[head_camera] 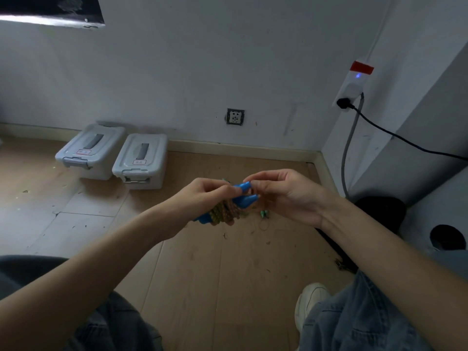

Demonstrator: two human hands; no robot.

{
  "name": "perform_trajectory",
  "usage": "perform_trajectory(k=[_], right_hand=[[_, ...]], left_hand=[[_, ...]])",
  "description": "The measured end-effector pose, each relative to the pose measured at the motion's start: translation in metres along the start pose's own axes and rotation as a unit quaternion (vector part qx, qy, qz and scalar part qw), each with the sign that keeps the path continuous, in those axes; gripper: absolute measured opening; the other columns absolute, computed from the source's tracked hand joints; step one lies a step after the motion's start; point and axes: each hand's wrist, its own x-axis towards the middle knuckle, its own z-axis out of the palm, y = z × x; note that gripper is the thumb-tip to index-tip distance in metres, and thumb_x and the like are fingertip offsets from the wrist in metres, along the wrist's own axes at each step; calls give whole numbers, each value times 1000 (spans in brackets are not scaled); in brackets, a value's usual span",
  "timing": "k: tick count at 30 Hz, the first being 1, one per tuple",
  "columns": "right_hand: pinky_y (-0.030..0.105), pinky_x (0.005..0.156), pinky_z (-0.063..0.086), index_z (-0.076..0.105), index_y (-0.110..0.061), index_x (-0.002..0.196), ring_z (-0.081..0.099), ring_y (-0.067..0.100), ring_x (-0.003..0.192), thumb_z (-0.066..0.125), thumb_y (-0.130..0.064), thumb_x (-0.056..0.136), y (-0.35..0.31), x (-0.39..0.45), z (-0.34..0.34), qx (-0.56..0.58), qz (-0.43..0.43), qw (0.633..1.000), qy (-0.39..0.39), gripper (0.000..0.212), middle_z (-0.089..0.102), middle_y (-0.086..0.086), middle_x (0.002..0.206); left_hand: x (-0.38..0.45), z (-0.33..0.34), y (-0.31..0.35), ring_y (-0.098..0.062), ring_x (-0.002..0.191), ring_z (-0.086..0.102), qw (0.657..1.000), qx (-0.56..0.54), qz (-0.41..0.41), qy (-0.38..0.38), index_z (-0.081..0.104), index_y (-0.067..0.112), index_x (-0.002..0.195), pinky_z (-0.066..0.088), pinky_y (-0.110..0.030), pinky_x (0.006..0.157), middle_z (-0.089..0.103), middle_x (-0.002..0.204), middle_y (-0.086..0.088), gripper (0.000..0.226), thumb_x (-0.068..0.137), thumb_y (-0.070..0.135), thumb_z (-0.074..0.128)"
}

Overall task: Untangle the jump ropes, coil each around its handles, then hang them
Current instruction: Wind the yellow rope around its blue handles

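Note:
A jump rope with two blue handles [244,196] is held in front of me above the floor. Its beaded orange-and-green rope [224,211] is coiled in several turns around the handles. My left hand [202,198] grips the coiled bundle from the left. My right hand [281,195] pinches at the pointed handle tips with thumb and fingers; what exactly it pinches is hidden. A small green piece [264,214] lies on the floor below the bundle; I cannot tell what it is.
Two grey lidded storage boxes [115,154] stand by the back wall on the wooden floor [215,274]. A wall socket [235,117], a power strip with a black cable [352,95], a grey cabinet [430,148] at right. My knees and a white shoe [310,302] are below.

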Motion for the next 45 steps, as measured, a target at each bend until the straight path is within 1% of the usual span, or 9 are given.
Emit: perform_trajectory(k=[6, 13, 15, 19, 24, 28, 37, 43, 45], right_hand=[[23, 68, 53, 73, -8, 87, 64, 12, 81, 62, -12, 76, -6, -3, -5, 49, 3, 998, -26, 16, 69, 6, 86], [41, 104, 35, 72, -5, 90, 48, 25, 99, 64, -13, 73, 0, 1, -2, 100, 41, 994, -5, 20, 65, 11, 96], [40, 102, 38, 72, -5, 89, 50, 25, 99, 65, -14, 72, 2, 2, -1, 98, 45, 994, 4, 20, 65, 11, 95], [25, 77, 53, 70, -8, 86, 62, 15, 85, 64, -19, 74, -1, 0, 2, 57, 35, 998, -17, 18, 68, 6, 90], [29, 83, 53, 72, -8, 88, 62, 16, 87, 62, -14, 75, -7, -2, -3, 97, 12, 995, -29, 17, 69, 5, 91], [25, 73, 55, 69, -4, 90, 66, 15, 82, 60, -12, 75, -9, -3, 0, 71, -1, 997, -31, 18, 69, 8, 88], [25, 75, 54, 69, -5, 85, 62, 17, 84, 62, -9, 71, -10, -4, 0, 8, -33, 999, 14, 15, 70, 4, 83], [26, 81, 53, 54, -8, 102, 60, 16, 92, 58, -7, 78, -13, -7, 3, 21, -46, 997, -64, 24, 59, 4, 96], [25, 83, 53, 54, -11, 105, 61, 14, 95, 63, -3, 79, -12, -6, 6, -53, -70, 995, -55, 29, 60, 1, 100]], left_hand=[[2, -1, 1, -11, 68, 66, 999, -1, 38, 12, 72, 36, 78, 48, -26, 67, 71, 78, 4, 33, 61, 60, 56], [3, -2, 2, -28, 72, 61, 993, 39, 98, 51, 68, 26, 73, 49, -35, 67, 67, 71, -3, 28, 67, 52, 59], [3, -2, 1, -24, 70, 64, 988, 71, 121, 62, 65, 30, 73, 53, -39, 66, 67, 70, 2, 16, 72, 46, 62], [1, 4, 1, -22, 70, 67, 977, 130, 159, 61, 64, 30, 81, 56, -44, 66, 69, 75, -4, 5, 78, 33, 64], [0, 2, 4, -42, 76, 56, 985, 30, 150, 80, 65, 11, 83, 45, -41, 65, 61, 78, -21, 36, 71, 45, 59], [1, 2, 2, -38, 77, 59, 988, 28, 132, 80, 67, 15, 82, 46, -40, 67, 63, 78, -17, 33, 71, 45, 59], [2, 3, 0, -32, 75, 61, 992, 23, 101, 73, 67, 21, 76, 47, -38, 69, 64, 79, -18, 34, 67, 53, 59], [4, -1, -1, -30, 77, 62, 992, 12, 87, 87, 70, 32, 73, 48, -35, 69, 67, 78, -11, 27, 68, 55, 56], [6, -1, -2, -31, 82, 63, 993, 6, 69, 99, 70, 33, 73, 52, -38, 72, 68, 79, -9, 28, 66, 57, 56]])
